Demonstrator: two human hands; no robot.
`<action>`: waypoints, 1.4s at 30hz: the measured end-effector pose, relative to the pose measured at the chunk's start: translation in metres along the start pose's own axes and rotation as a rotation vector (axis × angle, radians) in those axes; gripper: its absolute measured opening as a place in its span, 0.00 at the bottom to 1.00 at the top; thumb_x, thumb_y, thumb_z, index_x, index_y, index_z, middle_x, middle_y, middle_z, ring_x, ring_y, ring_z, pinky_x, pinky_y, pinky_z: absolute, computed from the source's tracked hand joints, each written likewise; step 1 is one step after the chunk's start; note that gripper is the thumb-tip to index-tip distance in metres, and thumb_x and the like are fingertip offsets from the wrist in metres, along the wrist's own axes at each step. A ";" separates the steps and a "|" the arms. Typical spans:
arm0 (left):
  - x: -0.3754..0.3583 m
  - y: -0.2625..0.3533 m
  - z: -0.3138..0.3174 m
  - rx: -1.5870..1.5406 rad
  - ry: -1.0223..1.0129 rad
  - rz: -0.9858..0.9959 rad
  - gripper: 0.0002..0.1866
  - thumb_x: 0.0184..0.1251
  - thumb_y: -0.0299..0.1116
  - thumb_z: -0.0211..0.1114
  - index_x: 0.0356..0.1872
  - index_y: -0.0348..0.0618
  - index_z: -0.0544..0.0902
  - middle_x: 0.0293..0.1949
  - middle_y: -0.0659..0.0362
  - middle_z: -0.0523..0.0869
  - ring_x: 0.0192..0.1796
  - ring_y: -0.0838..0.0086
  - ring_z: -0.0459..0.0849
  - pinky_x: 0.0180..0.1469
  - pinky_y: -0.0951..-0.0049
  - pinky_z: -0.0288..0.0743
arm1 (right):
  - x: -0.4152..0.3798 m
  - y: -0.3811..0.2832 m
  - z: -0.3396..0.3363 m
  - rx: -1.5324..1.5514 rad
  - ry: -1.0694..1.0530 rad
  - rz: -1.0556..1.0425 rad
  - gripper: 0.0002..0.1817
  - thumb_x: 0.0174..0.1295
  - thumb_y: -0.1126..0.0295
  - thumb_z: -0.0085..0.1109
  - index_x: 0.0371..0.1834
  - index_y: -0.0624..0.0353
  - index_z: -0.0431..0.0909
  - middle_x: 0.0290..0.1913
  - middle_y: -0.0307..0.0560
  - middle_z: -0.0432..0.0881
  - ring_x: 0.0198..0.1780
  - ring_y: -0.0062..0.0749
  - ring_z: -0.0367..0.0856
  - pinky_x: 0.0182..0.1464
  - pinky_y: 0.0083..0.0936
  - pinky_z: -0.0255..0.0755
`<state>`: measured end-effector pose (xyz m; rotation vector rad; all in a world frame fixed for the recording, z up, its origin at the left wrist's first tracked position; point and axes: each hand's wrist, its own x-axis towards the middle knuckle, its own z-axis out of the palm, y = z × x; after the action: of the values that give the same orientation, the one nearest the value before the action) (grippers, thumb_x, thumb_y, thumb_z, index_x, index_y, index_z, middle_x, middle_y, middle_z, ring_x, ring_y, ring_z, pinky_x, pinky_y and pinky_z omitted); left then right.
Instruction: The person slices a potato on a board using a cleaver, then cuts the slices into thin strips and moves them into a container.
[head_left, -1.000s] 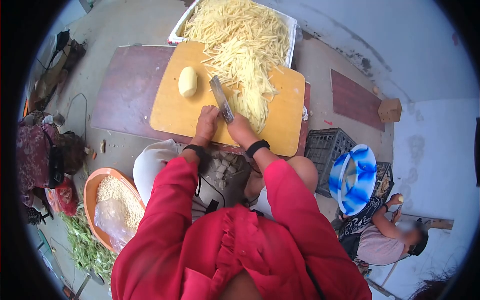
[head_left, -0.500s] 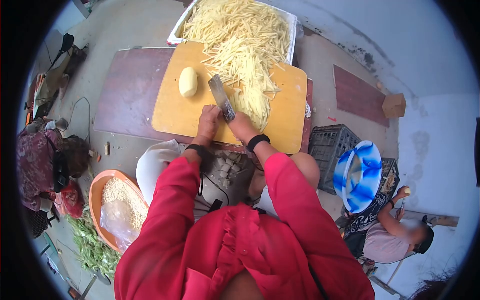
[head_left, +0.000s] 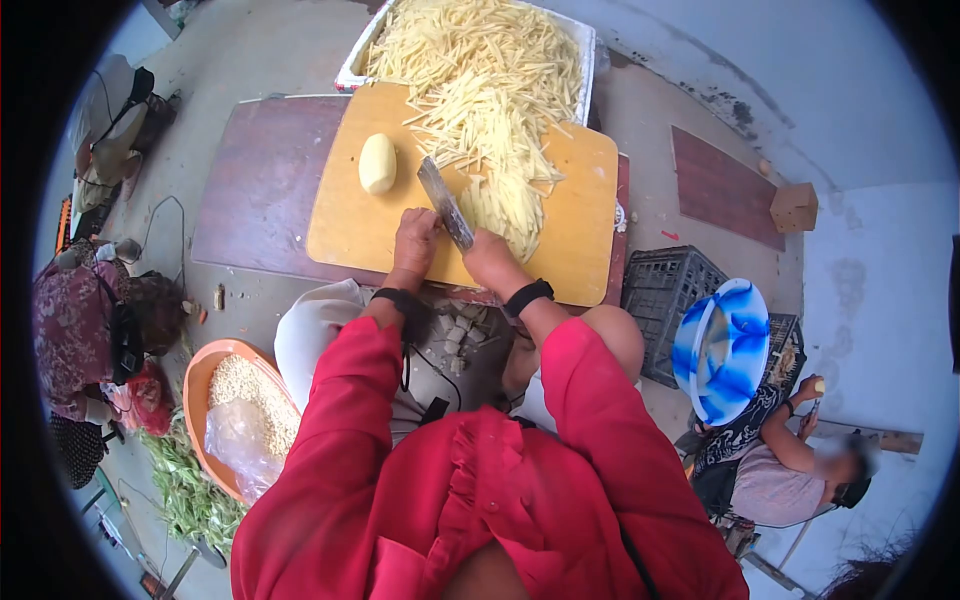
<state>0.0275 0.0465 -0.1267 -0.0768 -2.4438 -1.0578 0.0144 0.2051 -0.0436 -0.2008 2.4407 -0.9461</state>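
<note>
My right hand (head_left: 492, 262) is closed round the handle of a cleaver (head_left: 446, 204), its blade pointing away and to the left over the yellow cutting board (head_left: 345, 225). Just left of the blade, my left hand (head_left: 415, 240) rests on the board with its fingers curled; whatever is under them is hidden. A whole peeled potato (head_left: 378, 164) lies on the board beyond my left hand. To the right of the blade, a heap of cut potato strips (head_left: 508, 210) runs up the board to a white foam box (head_left: 588, 70) filled with more strips.
An orange tub (head_left: 200, 385) of pale kernels with a plastic bag stands at lower left, near green husks (head_left: 190, 490). Black crates (head_left: 660, 300) and a blue-white basin (head_left: 722, 350) are at right. A seated person (head_left: 790, 475) holds a peeled piece; another person (head_left: 80, 320) is at left.
The view has shifted slightly. My right hand and the cleaver sit almost where they were, with a slightly wider gap to my left hand. The whole potato has not moved on the board.
</note>
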 end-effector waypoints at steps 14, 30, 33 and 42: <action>0.000 -0.013 0.003 -0.032 -0.040 -0.035 0.07 0.47 0.18 0.65 0.24 0.44 0.79 0.27 0.55 0.82 0.35 0.58 0.80 0.40 0.63 0.74 | 0.004 -0.005 0.006 0.016 0.100 -0.060 0.14 0.58 0.73 0.48 0.41 0.72 0.76 0.40 0.75 0.80 0.47 0.68 0.80 0.54 0.50 0.73; 0.004 -0.010 0.003 -0.061 -0.071 -0.110 0.07 0.45 0.20 0.67 0.23 0.43 0.79 0.27 0.54 0.82 0.36 0.56 0.79 0.41 0.60 0.73 | -0.004 -0.006 0.016 -0.074 0.084 0.042 0.13 0.58 0.72 0.49 0.40 0.72 0.77 0.40 0.74 0.81 0.46 0.66 0.81 0.52 0.49 0.74; 0.003 0.008 0.001 0.026 -0.100 -0.136 0.07 0.45 0.21 0.69 0.24 0.42 0.78 0.27 0.54 0.82 0.38 0.56 0.78 0.43 0.60 0.72 | 0.000 -0.004 0.006 -0.049 0.097 -0.036 0.13 0.58 0.71 0.51 0.40 0.72 0.77 0.39 0.75 0.81 0.47 0.66 0.81 0.52 0.49 0.74; 0.035 0.003 0.011 0.167 -0.139 -0.497 0.20 0.55 0.38 0.72 0.41 0.37 0.76 0.32 0.43 0.83 0.45 0.47 0.83 0.46 0.54 0.77 | -0.020 -0.027 -0.075 0.600 0.063 0.153 0.07 0.56 0.78 0.48 0.35 0.72 0.70 0.20 0.53 0.76 0.14 0.36 0.76 0.13 0.34 0.70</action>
<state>-0.0070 0.0516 -0.1152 0.5554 -2.7423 -1.0629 -0.0085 0.2355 0.0295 0.2260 2.0726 -1.5682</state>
